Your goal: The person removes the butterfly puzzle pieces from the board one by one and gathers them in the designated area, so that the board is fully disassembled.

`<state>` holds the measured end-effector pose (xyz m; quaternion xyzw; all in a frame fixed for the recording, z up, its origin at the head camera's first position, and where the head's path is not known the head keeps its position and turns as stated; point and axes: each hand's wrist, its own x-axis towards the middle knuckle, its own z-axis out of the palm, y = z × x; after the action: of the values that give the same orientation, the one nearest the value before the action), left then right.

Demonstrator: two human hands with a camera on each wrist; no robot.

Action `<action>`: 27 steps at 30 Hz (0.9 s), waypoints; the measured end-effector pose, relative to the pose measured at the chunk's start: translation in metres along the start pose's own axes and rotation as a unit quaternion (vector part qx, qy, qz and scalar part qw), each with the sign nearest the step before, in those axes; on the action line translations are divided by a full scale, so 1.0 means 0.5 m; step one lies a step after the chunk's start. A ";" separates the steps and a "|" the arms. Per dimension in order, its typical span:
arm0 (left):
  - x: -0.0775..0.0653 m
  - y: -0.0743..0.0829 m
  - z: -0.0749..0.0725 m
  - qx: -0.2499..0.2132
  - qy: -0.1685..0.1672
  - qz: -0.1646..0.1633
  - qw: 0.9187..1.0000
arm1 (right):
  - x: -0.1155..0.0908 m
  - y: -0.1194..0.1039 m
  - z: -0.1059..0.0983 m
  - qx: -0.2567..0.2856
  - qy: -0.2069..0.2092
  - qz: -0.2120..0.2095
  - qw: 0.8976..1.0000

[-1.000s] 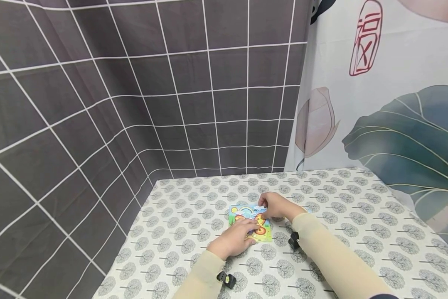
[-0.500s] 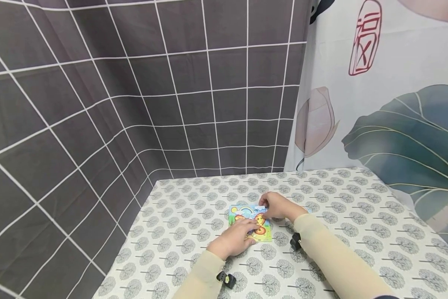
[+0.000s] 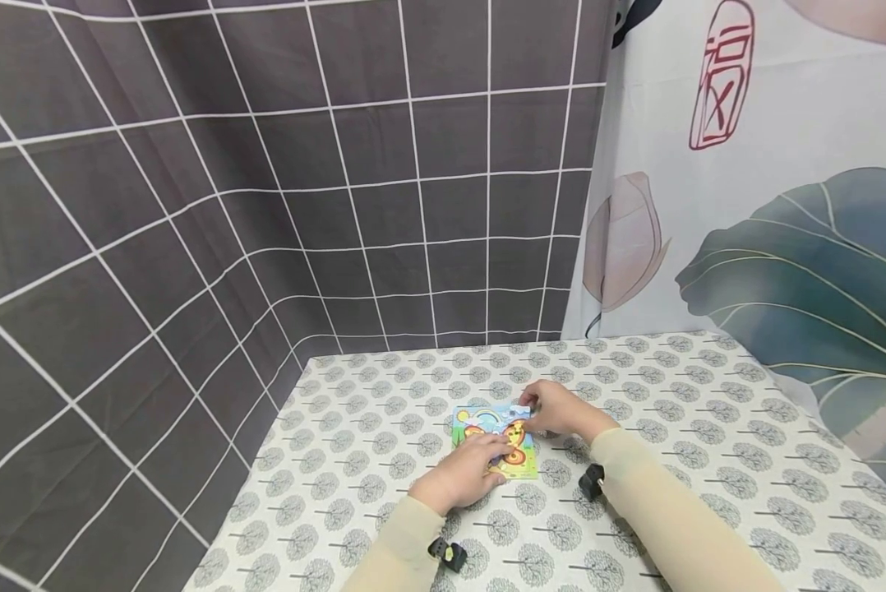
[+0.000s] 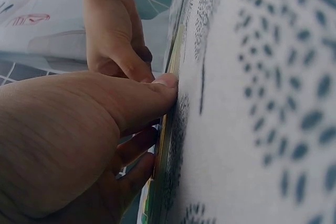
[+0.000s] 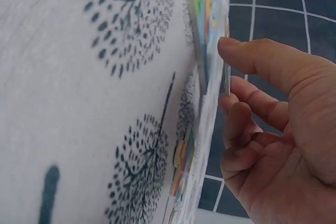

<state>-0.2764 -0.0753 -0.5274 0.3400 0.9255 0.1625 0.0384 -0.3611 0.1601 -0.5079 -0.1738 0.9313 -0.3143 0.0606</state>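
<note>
A small, flat jigsaw puzzle (image 3: 526, 469) with a butterfly, a rainbow and a sun lies on the patterned tablecloth. My left hand (image 3: 467, 472) rests on its lower left part, fingers laid over the picture and thumb at the near edge. Part of the butterfly is hidden beneath it. At the upper right corner is my right hand (image 3: 559, 409). In the right wrist view, its thumb and fingers pinch a thin puzzle piece (image 5: 227, 74) seen edge-on, standing apart from the board's surface.
More colourful flat pieces (image 5: 182, 163) lie on the tablecloth in the right wrist view. A dark checked curtain (image 3: 413, 205) hangs behind and to the left of the table. A pale curtain with leaf prints (image 3: 805, 271) hangs on the right.
My right hand has shifted slightly to the right, away from the puzzle's upper right corner, with the piece in its fingers. The left hand and the puzzle have stayed put.
</note>
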 end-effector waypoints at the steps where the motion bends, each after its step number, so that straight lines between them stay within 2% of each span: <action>1: 0.000 0.000 0.000 0.000 -0.001 -0.001 1.000 | -0.002 0.002 -0.002 0.004 0.002 -0.003 1.000; 7: -0.004 0.004 -0.004 -0.006 -0.012 -0.016 1.000 | -0.019 0.019 -0.013 0.006 0.023 -0.002 1.000; 16: -0.003 0.004 -0.004 -0.001 -0.002 -0.008 1.000 | -0.049 0.057 -0.020 0.030 0.048 -0.006 0.998; 23: -0.002 0.003 -0.003 0.000 -0.008 -0.010 1.000 | -0.077 0.080 -0.037 0.048 0.068 0.013 0.996; 27: -0.001 0.000 0.000 0.000 -0.007 -0.010 1.000 | -0.090 0.091 -0.046 0.041 0.075 0.023 0.996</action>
<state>-0.2763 -0.0756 -0.5275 0.3321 0.9284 0.1598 0.0465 -0.3371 0.2229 -0.5171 -0.1251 0.9235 -0.3626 0.0045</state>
